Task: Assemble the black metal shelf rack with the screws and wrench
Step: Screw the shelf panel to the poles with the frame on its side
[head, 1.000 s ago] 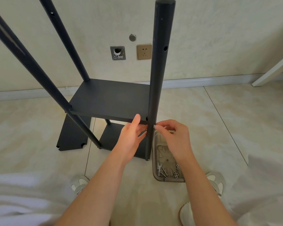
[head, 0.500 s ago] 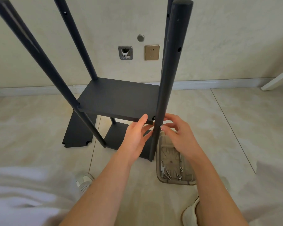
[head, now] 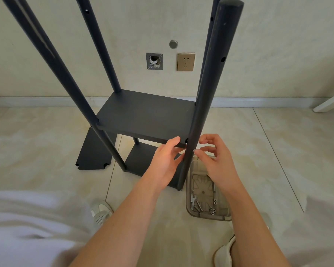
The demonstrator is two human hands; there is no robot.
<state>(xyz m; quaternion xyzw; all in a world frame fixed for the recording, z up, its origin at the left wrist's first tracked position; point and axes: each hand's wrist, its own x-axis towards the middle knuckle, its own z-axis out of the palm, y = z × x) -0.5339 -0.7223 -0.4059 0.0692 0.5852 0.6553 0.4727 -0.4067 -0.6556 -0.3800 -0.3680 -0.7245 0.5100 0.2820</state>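
White cloth (head: 17,218) fills the lower left corner. Loose panel (head: 94,153) lies flat on the tile floor (head: 46,141), just left of the rack, notched corners toward the camera.

Rack (head: 143,105) is upright on the floor, centre frame, in front of the wall. Front-left post (head: 52,74) and back-left post (head: 98,47) meet the upper shelf (head: 148,122) at its left corners. Lower shelf (head: 141,158) sits near floor level, directly under it. Left shoe (head: 101,211) is on the tile below the rack.

On the wall behind: open box (head: 154,61), then outlet (head: 185,62) beside it.

Left hand (head: 163,162): fingers fairly straight, thumb laid on the upper shelf's front edge near its right corner, fingers running under the shelf toward the front-right post (head: 206,89). Nothing pinched.

That post stands against the shelf's front-right corner. Back-right post (head: 210,26) is mostly hidden behind it.

Right hand (head: 216,164) is just right of the post and just below shelf height. Fingers are loosely curled and apart, one tip touching the post's side. Can't tell if a screw sits at that tip.

Tray (head: 201,180) is on the floor under the right hand, just right of the post's foot. Wrench (head: 192,199), screws (head: 198,206) and small sleeves (head: 213,207) lie at its near end.

Right shoe (head: 224,251) is at the bottom edge. White board (head: 330,102) leans at far right.
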